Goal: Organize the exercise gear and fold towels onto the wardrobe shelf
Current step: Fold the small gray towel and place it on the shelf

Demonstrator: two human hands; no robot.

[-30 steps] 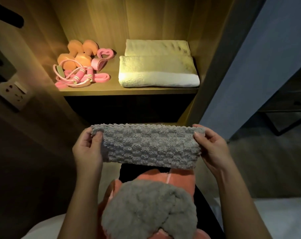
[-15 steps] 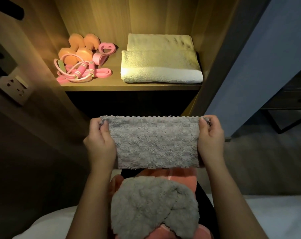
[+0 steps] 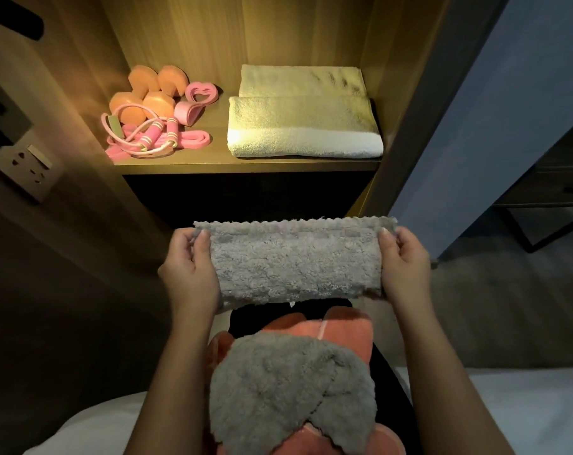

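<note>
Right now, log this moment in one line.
step: grey towel held folded | left hand: grips left end | right hand: grips right end | shelf: white towels, jump rope, dumbbells

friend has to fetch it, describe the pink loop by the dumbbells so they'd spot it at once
On the lit wardrobe shelf, look left of the folded towels. Right of the orange dumbbells sits a pink loop, the only heart-shaped one.
</note>
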